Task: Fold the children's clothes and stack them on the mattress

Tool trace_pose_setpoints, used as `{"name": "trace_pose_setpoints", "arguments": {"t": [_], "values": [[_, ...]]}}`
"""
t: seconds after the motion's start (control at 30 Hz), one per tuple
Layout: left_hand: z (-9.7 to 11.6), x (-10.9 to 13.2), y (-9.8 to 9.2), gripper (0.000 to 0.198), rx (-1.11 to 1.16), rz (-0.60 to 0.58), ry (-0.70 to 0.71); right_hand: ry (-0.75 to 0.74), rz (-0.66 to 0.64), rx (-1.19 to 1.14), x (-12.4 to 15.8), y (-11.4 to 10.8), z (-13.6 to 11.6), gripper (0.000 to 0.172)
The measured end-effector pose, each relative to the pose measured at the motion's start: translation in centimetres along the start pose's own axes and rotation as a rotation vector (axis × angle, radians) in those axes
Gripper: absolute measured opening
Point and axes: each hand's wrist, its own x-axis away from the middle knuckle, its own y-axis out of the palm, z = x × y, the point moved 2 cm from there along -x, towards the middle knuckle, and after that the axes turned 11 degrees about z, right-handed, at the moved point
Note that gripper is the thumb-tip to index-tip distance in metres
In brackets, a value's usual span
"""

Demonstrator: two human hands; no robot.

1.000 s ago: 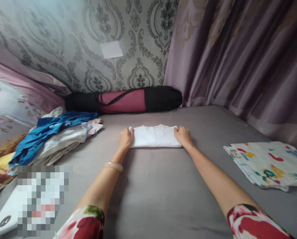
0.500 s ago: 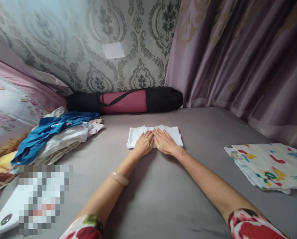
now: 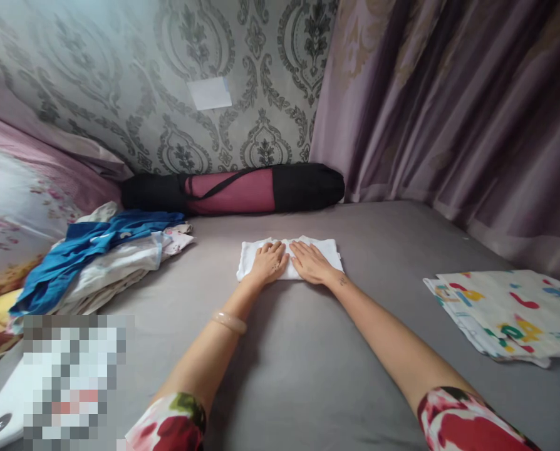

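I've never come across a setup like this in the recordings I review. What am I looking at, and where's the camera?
There is no machine here, only a person working bare-handed. One camera, worn on that person's head, looks forward and down. The left hand and the right hand lie side by side on a folded white cloth; they rest on it rather than grip it. The cloth lies on a grey sheet. To the left is a loose pile of clothes, to the right a folded printed fabric, and at the back a long black and dark-red bag.
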Motion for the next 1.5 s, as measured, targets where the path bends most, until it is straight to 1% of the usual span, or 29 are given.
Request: {"name": "trace_pose_setpoints", "arguments": {"t": [0.23,0.37,0.5,0.6,0.67,0.77,0.93,1.1,1.17,1.3,1.33,1.37,1.5], "values": [[-1.4,0.6,0.7,0.056,0.012,-0.046,-0.109,0.168,0.050,0.017,0.2,0.1,0.4,0.060],[-2.0,1.1,0.7,0.058,-0.054,0.009,-0.177,0.260,0.092,0.076,0.4,0.2,0.1,0.061],[-2.7,1.7,0.8,0.063,-0.094,0.059,-0.252,0.326,0.165,0.137,0.8,0.1,-0.1,0.059],[-3.4,2.2,0.7,0.065,-0.120,0.094,-0.293,0.373,0.148,0.136,1.0,-0.3,0.1,0.057],[-3.8,2.3,0.7,0.065,-0.108,0.080,-0.303,0.370,0.105,0.117,1.0,-0.5,0.4,0.056],[-4.3,2.2,0.7,0.066,-0.063,0.030,-0.316,0.336,0.053,0.095,1.1,-0.7,1.0,0.058],[-4.6,2.0,0.8,0.065,-0.051,0.001,-0.312,0.346,0.051,0.096,1.2,-0.4,1.5,0.066],[-4.6,2.0,0.5,0.064,-0.048,-0.018,-0.317,0.341,0.048,0.069,1.2,-0.7,1.6,0.064],[-4.4,1.9,0.0,0.062,-0.086,0.008,-0.298,0.344,0.073,0.070,1.3,-1.1,1.8,0.063],[-4.3,2.0,-0.8,0.060,-0.189,0.150,-0.240,0.345,0.165,0.123,1.5,-1.8,2.3,0.064],[-4.4,2.0,-0.8,0.060,-0.188,0.160,-0.236,0.350,0.169,0.132,1.6,-1.7,2.5,0.064],[-4.5,2.1,-0.6,0.061,-0.173,0.148,-0.239,0.360,0.161,0.137,1.8,-1.6,2.7,0.065],[-5.2,2.5,0.5,0.065,-0.073,0.029,-0.290,0.403,0.098,0.134,2.2,-0.7,3.4,0.067]]}}
